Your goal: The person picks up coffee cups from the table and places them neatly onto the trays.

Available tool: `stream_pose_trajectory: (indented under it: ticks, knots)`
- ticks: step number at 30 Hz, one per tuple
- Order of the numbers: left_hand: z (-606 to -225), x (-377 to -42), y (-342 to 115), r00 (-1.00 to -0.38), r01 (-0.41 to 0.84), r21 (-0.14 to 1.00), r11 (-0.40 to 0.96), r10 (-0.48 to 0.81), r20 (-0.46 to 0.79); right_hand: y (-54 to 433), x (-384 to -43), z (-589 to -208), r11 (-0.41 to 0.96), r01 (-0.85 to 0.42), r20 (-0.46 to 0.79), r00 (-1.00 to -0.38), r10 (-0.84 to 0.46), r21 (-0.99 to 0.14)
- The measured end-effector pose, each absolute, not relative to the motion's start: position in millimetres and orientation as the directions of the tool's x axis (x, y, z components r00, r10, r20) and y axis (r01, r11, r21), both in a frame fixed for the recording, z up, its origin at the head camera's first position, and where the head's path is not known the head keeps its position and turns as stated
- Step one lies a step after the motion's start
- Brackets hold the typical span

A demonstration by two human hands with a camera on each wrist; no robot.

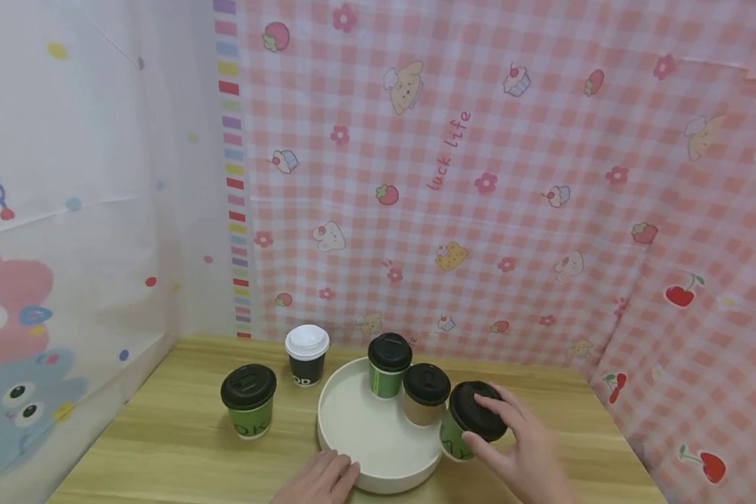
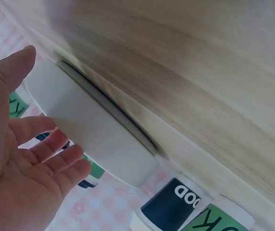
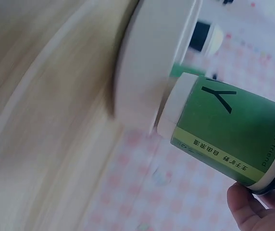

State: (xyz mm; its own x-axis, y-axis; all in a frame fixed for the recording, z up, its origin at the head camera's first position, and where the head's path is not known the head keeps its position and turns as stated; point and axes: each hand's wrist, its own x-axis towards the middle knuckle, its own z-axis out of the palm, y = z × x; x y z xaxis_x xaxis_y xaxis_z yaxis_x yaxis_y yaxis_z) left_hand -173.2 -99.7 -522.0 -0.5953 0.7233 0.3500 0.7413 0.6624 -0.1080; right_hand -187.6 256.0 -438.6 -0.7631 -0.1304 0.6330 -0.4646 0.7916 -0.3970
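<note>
Head view: holding green paper cup with black plastic lid (image 1: 468,421) in right hand (image 1: 523,449) by lid, tilted, just beside right edge of round white tray (image 1: 368,432). Resting left hand (image 1: 320,479) at tray's front-left edge, fingers loose. Might drop cup by pulling lid off. Might bump tan paper cup (image 1: 421,411) by swinging low.
</note>
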Motion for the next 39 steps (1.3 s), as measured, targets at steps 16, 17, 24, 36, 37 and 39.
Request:
stream_pose_trajectory:
  ticks: [16, 17, 24, 36, 37, 39]
  knots:
    - [-524.4, -174.0, -98.2, -0.529, 0.721, -0.226, 0.656, 0.730, 0.433, 191.0, -203.7, -465.2, 0.758, -0.605, 0.705, -0.646, -0.291, -0.242]
    - [-524.5, -173.9, -98.3, -0.527, 0.719, -0.231, 0.656, 0.731, 0.435, 189.6, -204.1, -467.0, 0.766, -0.596, 0.698, -0.655, -0.290, -0.241]
    - [-525.0, -174.8, -99.3, -0.527, 0.726, -0.228, 0.649, 0.738, 0.421, 184.3, -203.9, -474.7, 0.799, -0.552, 0.662, -0.694, -0.282, -0.239]
    - [-526.8, -173.2, -99.9, -0.526, 0.727, -0.222, 0.650, 0.735, 0.428, 181.6, -198.0, -474.4, 0.816, -0.477, 0.578, -0.784, -0.227, -0.326]
    - [-526.5, -173.0, -100.0, -0.531, 0.727, -0.217, 0.651, 0.734, 0.424, 181.3, -197.6, -473.8, 0.817, -0.473, 0.574, -0.787, -0.225, -0.329]
    - [-526.0, -172.7, -100.0, -0.539, 0.728, -0.208, 0.653, 0.733, 0.415, 180.8, -197.1, -472.7, 0.821, -0.465, 0.569, -0.792, -0.219, -0.331]
